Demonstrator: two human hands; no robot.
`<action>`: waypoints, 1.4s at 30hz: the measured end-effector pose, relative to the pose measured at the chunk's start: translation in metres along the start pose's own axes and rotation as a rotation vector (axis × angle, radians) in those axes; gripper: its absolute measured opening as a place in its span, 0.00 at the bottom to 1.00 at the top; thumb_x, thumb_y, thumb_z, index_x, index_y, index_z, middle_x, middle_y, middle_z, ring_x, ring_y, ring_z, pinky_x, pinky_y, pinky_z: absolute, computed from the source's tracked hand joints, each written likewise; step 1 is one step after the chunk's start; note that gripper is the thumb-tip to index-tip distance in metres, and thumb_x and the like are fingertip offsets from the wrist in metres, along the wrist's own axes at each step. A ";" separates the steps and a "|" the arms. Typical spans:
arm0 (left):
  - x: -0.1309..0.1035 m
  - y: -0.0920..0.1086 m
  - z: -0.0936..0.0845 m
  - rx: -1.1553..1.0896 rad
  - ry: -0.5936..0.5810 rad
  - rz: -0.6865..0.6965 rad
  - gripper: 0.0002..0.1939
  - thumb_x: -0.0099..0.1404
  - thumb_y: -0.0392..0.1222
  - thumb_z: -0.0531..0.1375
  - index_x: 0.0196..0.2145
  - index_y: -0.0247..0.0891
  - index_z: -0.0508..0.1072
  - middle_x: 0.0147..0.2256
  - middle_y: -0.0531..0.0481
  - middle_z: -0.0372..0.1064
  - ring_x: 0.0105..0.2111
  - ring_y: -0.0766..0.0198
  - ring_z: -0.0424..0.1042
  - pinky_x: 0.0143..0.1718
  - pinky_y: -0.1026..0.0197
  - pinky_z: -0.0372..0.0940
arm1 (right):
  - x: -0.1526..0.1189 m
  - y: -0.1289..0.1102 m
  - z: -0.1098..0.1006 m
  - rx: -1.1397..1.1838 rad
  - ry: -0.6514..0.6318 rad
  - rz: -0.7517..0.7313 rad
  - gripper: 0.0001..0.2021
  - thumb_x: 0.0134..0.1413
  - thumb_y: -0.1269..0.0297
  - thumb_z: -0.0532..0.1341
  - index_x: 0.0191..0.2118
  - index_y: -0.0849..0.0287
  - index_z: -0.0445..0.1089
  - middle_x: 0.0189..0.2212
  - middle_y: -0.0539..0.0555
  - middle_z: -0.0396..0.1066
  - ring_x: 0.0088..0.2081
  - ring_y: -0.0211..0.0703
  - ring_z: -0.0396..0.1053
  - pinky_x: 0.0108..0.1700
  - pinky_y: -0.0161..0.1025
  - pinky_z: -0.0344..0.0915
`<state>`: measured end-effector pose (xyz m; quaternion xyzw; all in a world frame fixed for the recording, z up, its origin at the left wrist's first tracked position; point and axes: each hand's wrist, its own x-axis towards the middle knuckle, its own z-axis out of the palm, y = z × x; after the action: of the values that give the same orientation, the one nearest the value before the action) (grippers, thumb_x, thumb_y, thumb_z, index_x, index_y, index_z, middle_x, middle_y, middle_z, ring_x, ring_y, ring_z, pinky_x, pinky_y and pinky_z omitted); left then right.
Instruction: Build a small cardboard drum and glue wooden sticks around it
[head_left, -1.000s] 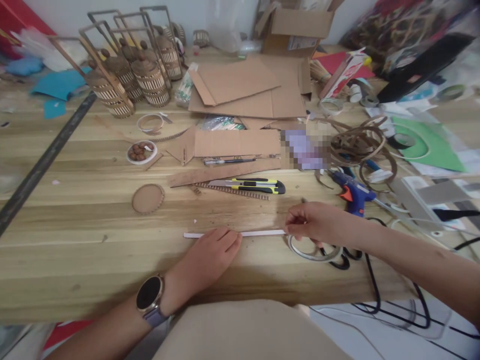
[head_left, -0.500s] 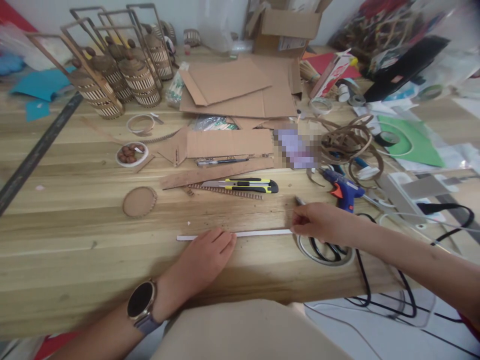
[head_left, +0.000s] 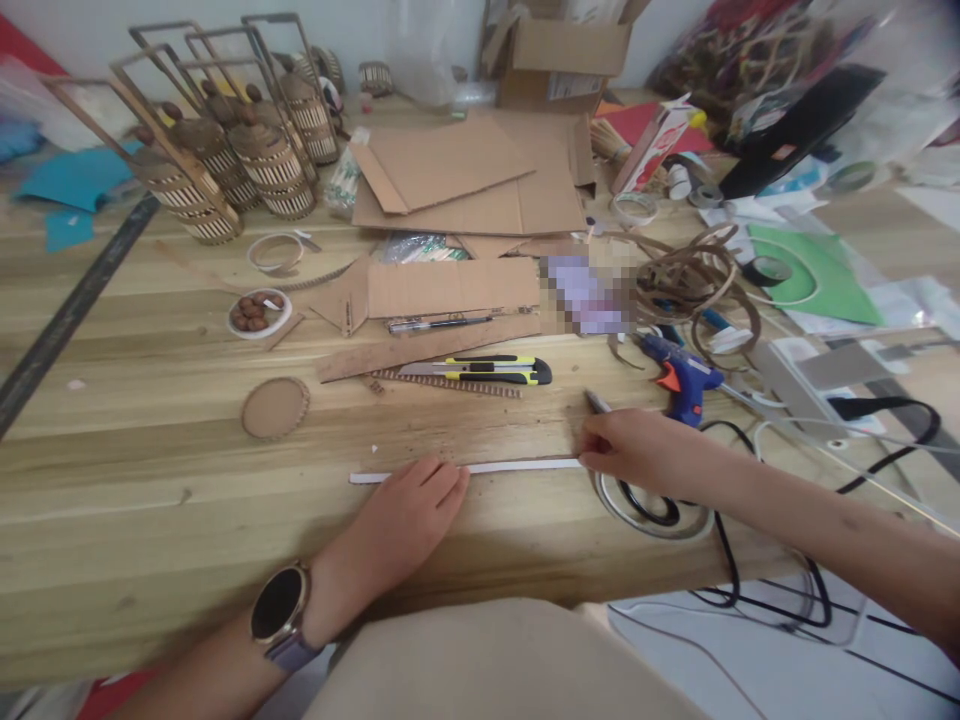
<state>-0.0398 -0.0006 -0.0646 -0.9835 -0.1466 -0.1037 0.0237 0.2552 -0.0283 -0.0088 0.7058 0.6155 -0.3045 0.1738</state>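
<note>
A narrow white strip (head_left: 521, 467) with a darker edge lies straight across the wooden table in front of me. My left hand (head_left: 424, 500) lies flat over its left part, fingers together and pressing down. At the strip's right end, my right hand (head_left: 615, 440) pinches it between thumb and fingers. Beneath the right hand lie scissors (head_left: 664, 512) with black handles, partly hidden, their tip poking out beyond the knuckles. A pale loop (head_left: 630, 528) curves around the handles; whether it joins the strip I cannot tell.
Beyond my hands lie a yellow-black utility knife (head_left: 510, 370), a round cardboard disc (head_left: 275, 408) and a bowl of brown beads (head_left: 259, 314). A blue glue gun (head_left: 686, 378) and a power strip (head_left: 806, 390) with cables are at right. Lantern-like bamboo pieces (head_left: 274, 165) stand at back left.
The view has shifted slightly. Both hands keep their places on the white strip, with no clear movement of either hand or strip.
</note>
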 end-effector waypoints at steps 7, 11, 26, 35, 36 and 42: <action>-0.001 0.000 0.002 0.000 0.002 -0.002 0.15 0.71 0.27 0.46 0.51 0.25 0.67 0.35 0.43 0.71 0.37 0.58 0.70 0.37 0.57 0.68 | 0.000 -0.002 0.002 -0.047 0.003 0.011 0.06 0.56 0.66 0.58 0.30 0.55 0.71 0.33 0.55 0.77 0.36 0.50 0.73 0.32 0.39 0.57; -0.002 0.001 0.001 0.012 -0.008 -0.011 0.16 0.72 0.27 0.45 0.52 0.26 0.67 0.36 0.42 0.72 0.38 0.57 0.69 0.39 0.56 0.67 | -0.002 -0.006 0.001 -0.081 -0.002 0.028 0.07 0.57 0.66 0.56 0.31 0.55 0.71 0.33 0.55 0.77 0.37 0.51 0.73 0.31 0.38 0.56; -0.009 0.001 -0.025 0.156 0.039 -0.096 0.13 0.70 0.26 0.49 0.44 0.27 0.72 0.41 0.37 0.74 0.41 0.53 0.72 0.43 0.52 0.66 | 0.005 -0.055 -0.012 0.009 0.033 -0.131 0.08 0.55 0.66 0.57 0.29 0.56 0.72 0.31 0.55 0.77 0.35 0.46 0.73 0.31 0.36 0.57; 0.006 0.021 0.013 -0.097 -0.091 -0.065 0.33 0.74 0.55 0.47 0.65 0.24 0.54 0.66 0.31 0.53 0.67 0.49 0.52 0.65 0.48 0.48 | 0.018 -0.066 -0.009 -0.004 0.038 -0.193 0.08 0.55 0.67 0.58 0.31 0.57 0.74 0.32 0.54 0.77 0.36 0.44 0.73 0.30 0.35 0.56; 0.000 0.020 0.014 -0.097 -0.096 -0.067 0.34 0.74 0.56 0.47 0.65 0.24 0.53 0.66 0.32 0.52 0.67 0.49 0.51 0.65 0.48 0.48 | 0.018 -0.065 -0.009 0.001 0.036 -0.203 0.08 0.55 0.66 0.57 0.31 0.57 0.74 0.32 0.53 0.77 0.35 0.44 0.73 0.30 0.35 0.56; -0.046 0.013 0.006 -0.015 -0.159 -0.223 0.37 0.72 0.57 0.51 0.67 0.26 0.51 0.66 0.33 0.53 0.67 0.51 0.51 0.64 0.50 0.49 | 0.025 -0.059 -0.006 0.013 0.017 -0.240 0.07 0.56 0.64 0.58 0.31 0.56 0.73 0.31 0.52 0.76 0.34 0.42 0.72 0.31 0.34 0.57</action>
<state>-0.0780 -0.0259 -0.0807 -0.9664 -0.2554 -0.0287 -0.0068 0.2008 0.0054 -0.0128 0.6308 0.6950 -0.3211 0.1264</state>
